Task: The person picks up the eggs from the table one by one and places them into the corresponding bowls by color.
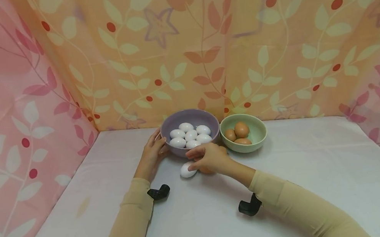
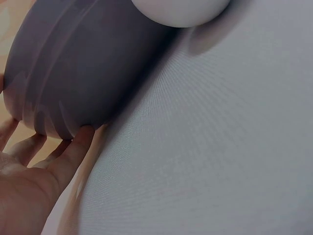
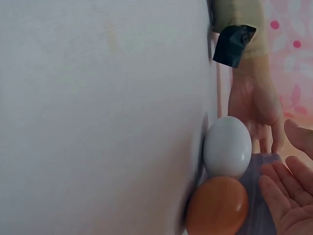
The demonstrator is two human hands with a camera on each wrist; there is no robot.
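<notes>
A purple bowl holds several white eggs. My left hand rests its fingertips against the bowl's left outer side, fingers spread, as the left wrist view shows. Over the table in front of the bowl is my right hand, its fingers extended and nothing held between them. Just below that hand, a white egg and a brown egg lie side by side on the table. Something brown, mostly hidden behind the right hand, shows near the bowls.
A green bowl with three visible brown eggs stands right beside the purple one. White cloth covers the table. Patterned curtains hang behind and at both sides. A black wrist device sits on each sleeve.
</notes>
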